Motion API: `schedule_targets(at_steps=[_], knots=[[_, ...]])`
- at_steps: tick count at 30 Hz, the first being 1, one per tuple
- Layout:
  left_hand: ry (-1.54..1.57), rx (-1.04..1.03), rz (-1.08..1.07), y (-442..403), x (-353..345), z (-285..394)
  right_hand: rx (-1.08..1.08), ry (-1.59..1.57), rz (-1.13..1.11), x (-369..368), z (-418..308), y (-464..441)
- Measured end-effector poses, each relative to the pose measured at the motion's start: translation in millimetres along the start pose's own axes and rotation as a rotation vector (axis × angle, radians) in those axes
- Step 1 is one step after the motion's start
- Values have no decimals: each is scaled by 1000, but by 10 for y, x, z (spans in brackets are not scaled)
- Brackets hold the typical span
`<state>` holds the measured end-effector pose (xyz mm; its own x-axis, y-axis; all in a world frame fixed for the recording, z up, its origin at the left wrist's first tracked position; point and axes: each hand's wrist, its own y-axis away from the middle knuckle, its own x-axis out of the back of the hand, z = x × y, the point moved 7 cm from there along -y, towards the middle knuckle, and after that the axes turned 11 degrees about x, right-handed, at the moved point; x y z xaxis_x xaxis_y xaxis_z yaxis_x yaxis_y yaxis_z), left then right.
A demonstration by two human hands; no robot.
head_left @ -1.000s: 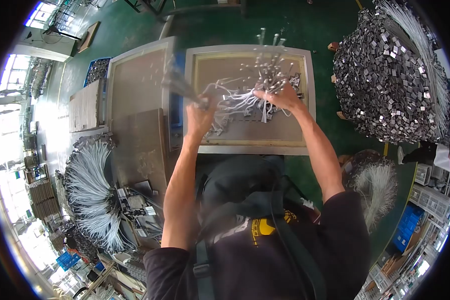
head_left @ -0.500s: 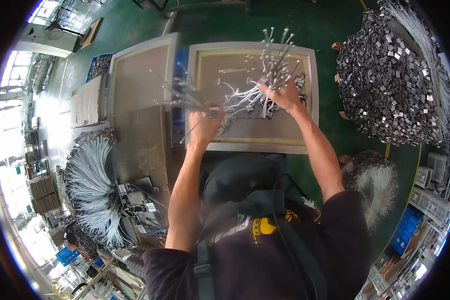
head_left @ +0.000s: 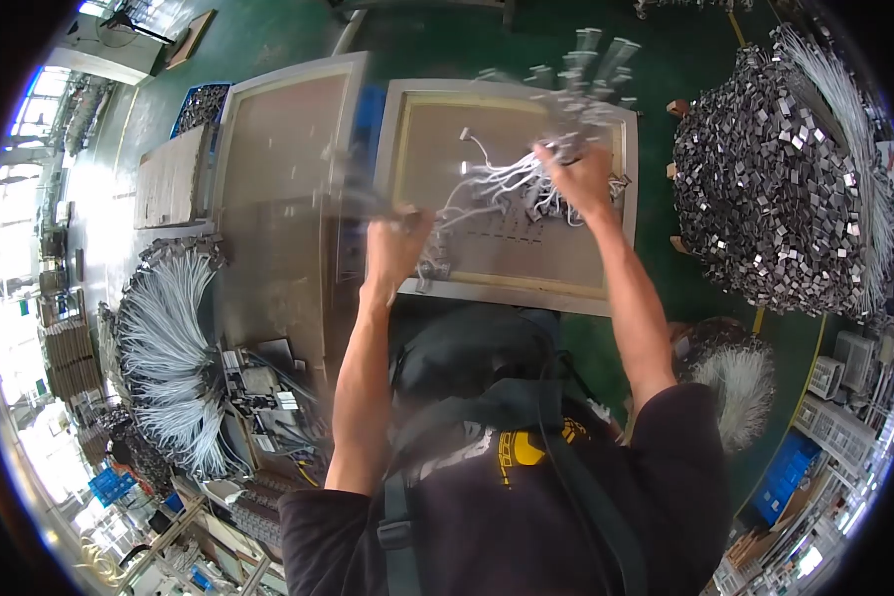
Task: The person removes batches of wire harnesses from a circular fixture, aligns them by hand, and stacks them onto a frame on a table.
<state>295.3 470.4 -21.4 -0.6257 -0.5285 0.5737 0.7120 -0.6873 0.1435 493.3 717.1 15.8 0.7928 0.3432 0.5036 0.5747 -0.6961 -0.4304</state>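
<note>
My left hand (head_left: 395, 244) is closed around a bunch of thin cables (head_left: 356, 195) over the left edge of a pale-framed panel (head_left: 497, 291). Motion smears that bunch, and its ends point up and left. Over the panel's right half, my right hand (head_left: 581, 183) grips a thicker cable bundle (head_left: 578, 97), its blurred connector ends fanning upward. White cables (head_left: 507, 180) trail from the right hand toward the left, several ending in small plugs. Below them, more small connectors lie on the panel, partly hidden by the cables and my right hand.
A second framed panel (head_left: 359, 99) stands at left beside a brown board (head_left: 273, 288). Fanned grey cables (head_left: 169, 348) lie further left. At right rises a large heap of metal-ended connectors (head_left: 765, 179), with another cable bundle (head_left: 740, 397) below it.
My hands are slightly further apart, the left moved left and the right moved right, each still gripping cables. Both bunches look more blurred, and the view has shifted a little.
</note>
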Motion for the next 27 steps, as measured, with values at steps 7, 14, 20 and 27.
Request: schedule_targets(at_steps=[7, 14, 20, 27], knots=[[60, 46, -9, -47, 141, 14, 102, 258, 6, 71, -85, 65], [95, 64, 18, -17, 116, -17, -129, 159, -118, -23, -563, 848], [100, 101, -25, 66, 84, 27, -25, 336, -398, -1462, 227, 925], [158, 138, 12, 83, 186, -185, -67, 390, -579, -1993, 997, 1124]])
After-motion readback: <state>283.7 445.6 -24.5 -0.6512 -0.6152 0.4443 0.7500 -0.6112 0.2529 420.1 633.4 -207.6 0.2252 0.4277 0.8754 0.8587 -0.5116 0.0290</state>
